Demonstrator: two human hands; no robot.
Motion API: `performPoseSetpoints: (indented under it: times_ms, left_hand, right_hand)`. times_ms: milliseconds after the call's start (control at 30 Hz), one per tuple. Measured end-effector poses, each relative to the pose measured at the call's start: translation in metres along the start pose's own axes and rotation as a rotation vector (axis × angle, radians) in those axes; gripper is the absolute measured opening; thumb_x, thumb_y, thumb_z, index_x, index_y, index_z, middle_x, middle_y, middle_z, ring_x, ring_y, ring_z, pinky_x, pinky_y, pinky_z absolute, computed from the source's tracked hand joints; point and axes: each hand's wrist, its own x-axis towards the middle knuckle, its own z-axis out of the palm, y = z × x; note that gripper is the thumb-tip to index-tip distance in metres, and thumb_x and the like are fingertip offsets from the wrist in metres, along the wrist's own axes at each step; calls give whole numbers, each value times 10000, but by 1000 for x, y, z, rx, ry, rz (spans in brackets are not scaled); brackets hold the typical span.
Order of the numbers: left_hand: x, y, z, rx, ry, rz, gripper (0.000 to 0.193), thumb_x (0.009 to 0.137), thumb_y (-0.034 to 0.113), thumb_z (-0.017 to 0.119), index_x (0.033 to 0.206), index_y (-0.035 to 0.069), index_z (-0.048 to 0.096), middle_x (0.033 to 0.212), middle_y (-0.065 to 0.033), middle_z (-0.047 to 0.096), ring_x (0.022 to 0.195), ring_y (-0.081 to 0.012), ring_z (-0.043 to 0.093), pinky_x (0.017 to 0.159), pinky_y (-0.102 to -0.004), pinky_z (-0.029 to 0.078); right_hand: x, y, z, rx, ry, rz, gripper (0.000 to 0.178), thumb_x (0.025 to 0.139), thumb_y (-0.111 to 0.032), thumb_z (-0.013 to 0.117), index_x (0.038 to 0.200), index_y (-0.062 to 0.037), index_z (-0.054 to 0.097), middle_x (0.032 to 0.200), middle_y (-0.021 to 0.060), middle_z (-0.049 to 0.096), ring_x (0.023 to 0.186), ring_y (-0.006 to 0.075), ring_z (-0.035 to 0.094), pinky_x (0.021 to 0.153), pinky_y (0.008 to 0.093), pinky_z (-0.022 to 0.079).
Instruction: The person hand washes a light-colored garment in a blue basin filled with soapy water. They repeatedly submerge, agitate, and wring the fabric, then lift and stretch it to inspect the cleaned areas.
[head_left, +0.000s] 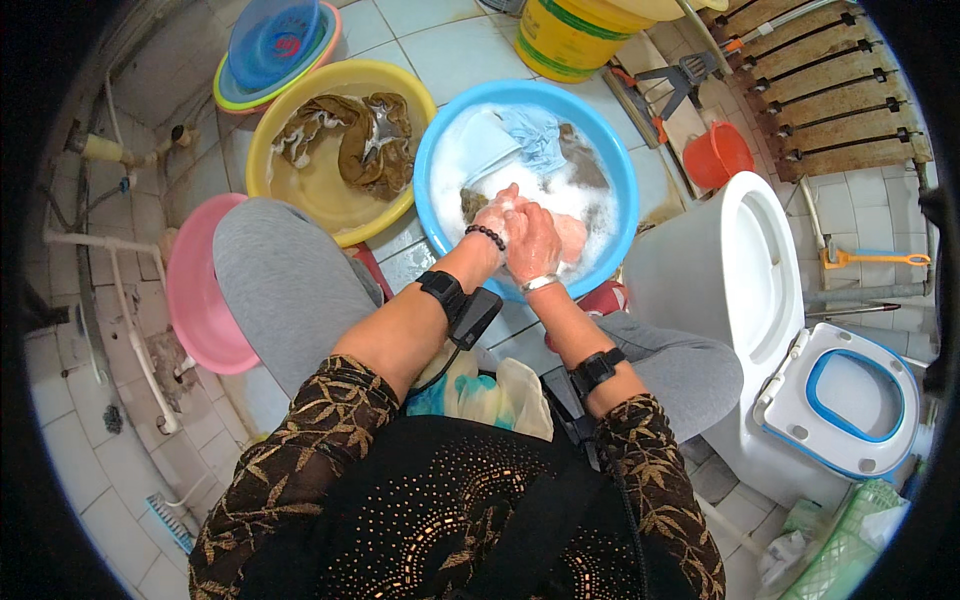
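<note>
Both of my hands come together over the blue basin, which holds white suds and wet laundry. My left hand is closed and pressed against my right hand, whose fingers are curled. A pink cloth bulges out beside the right hand, bunched between the two. How the fingers grip it is partly hidden by foam and by the hands themselves. Behind them a light blue cloth rises out of the suds. Darker, brownish cloth shows at the basin's right side.
Left of it, a yellow basin holds brown cloth in water. A pink basin stands by my left knee. Stacked basins, a yellow bucket and a red bucket are farther off. A white toilet stands at right.
</note>
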Motion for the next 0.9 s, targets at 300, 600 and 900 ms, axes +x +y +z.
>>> performPoseSetpoints:
  times_ms: [300,600,900]
  left_hand:
    - [-17,0,44,-221,-86,-38,191,881,223,461,963,91,572,845,-76,587,843,-242,547,804,-366,428]
    - [-22,9,71,423,215,149,234,932,185,360,1099,60,466,940,-100,541,844,-230,546,764,-336,472]
    - [-11,10,58,94,-120,-63,215,941,252,465,1057,73,489,982,-98,607,805,-243,617,669,-390,543]
  right_hand:
    - [30,18,10,-181,-274,220,355,825,-324,509,769,-2,647,772,249,623,758,404,610,701,458,481]
    - [46,8,4,-123,-209,281,343,807,-282,456,745,-8,652,808,244,618,782,408,599,729,460,477]
    - [86,59,-8,158,-179,229,511,884,-429,411,740,3,642,809,203,639,820,366,601,751,422,463]
